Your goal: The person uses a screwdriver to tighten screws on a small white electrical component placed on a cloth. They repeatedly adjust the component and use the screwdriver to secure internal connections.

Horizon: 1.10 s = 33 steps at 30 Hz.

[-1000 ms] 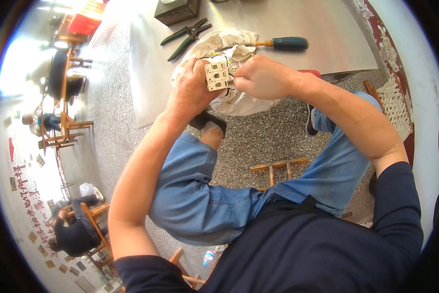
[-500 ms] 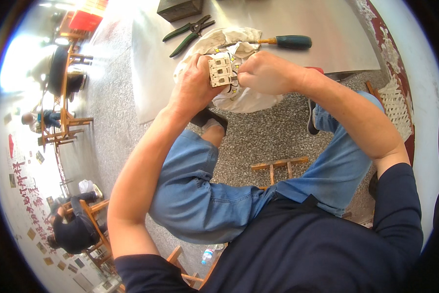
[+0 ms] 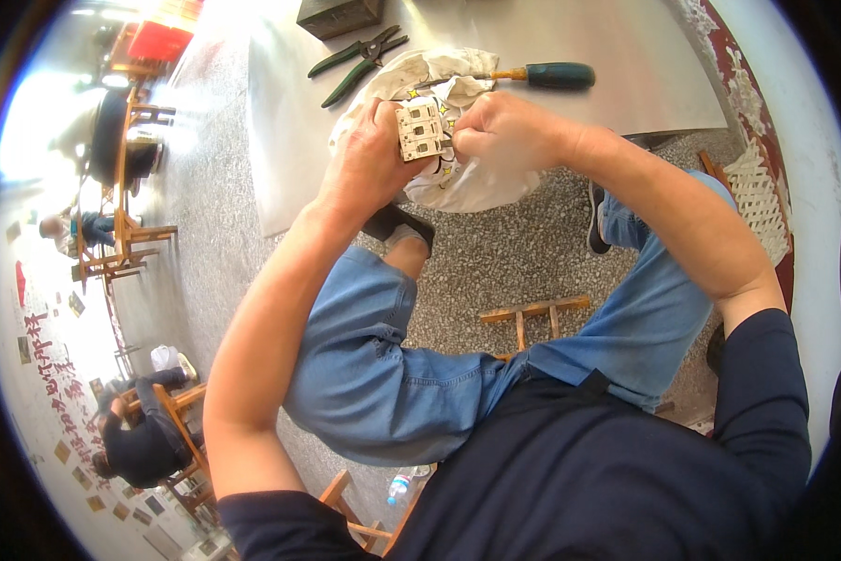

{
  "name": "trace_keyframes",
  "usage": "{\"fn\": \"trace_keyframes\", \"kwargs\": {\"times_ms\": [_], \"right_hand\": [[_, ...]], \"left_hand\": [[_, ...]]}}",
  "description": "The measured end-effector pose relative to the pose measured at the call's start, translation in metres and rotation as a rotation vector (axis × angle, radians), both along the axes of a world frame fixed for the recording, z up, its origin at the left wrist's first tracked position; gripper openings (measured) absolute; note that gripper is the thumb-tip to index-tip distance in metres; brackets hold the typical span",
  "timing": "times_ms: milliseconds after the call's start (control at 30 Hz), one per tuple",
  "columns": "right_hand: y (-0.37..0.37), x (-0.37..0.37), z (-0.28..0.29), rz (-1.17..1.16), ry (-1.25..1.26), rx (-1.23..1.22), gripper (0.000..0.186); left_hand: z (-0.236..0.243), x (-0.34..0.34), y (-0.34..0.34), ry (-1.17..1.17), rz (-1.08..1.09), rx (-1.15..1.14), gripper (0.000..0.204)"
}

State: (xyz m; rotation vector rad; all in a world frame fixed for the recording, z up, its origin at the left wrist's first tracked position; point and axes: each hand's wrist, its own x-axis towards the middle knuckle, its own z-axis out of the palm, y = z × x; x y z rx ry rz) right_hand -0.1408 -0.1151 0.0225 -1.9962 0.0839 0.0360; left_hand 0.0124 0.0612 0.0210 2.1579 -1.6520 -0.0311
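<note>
One dark shirt (image 3: 617, 477) is filling the lower right of the frame, and blue jeans (image 3: 364, 365) are spreading across its middle. At the top centre, the left hand (image 3: 369, 154) is pinching a pale block (image 3: 418, 140) by its left side, holding its face with square openings up toward the camera. The right hand (image 3: 509, 131) is curling its fingers in at the block's right edge; a small dark piece is showing there, but I cannot tell whether the fingertips are pinching it.

Beneath both hands, a white cloth (image 3: 476, 192) with yellow stars is draping over the near edge of a grey table (image 3: 645, 47). A green-handled tool (image 3: 560, 75) is resting with its shaft pointing left onto the cloth. Left of that, pliers (image 3: 359, 64) are lying with their handles apart, and a dark box (image 3: 339, 15) is standing above them at the top edge.

Lower down, a wooden bar (image 3: 532, 311) is crossing above the speckled floor (image 3: 495, 257), and a clear bottle (image 3: 400, 488) is sitting near the bottom edge. At the lower left, another person (image 3: 144, 444) in dark clothes is sitting on a chair (image 3: 188, 397).
</note>
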Motion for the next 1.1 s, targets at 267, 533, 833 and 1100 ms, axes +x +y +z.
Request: {"fn": "trace_keyframes", "kwargs": {"times_ms": [267,533,833,1100], "right_hand": [[0.002,-0.002,0.006,0.001,0.030,-0.051,0.028],[-0.006,0.001,0.017,0.062,0.195,-0.047,0.031],[-0.013,0.003,0.009,0.084,0.327,0.102,0.034],[-0.030,-0.004,0.003,0.099,0.314,-0.054,0.036]], "left_hand": [[0.003,-0.001,0.001,0.015,0.030,0.025,0.052],[-0.001,-0.002,0.003,0.016,0.038,0.020,0.054],[0.002,-0.003,0.004,-0.003,0.029,0.032,0.053],[-0.006,0.003,0.009,0.053,-0.015,-0.055,0.057]]}}
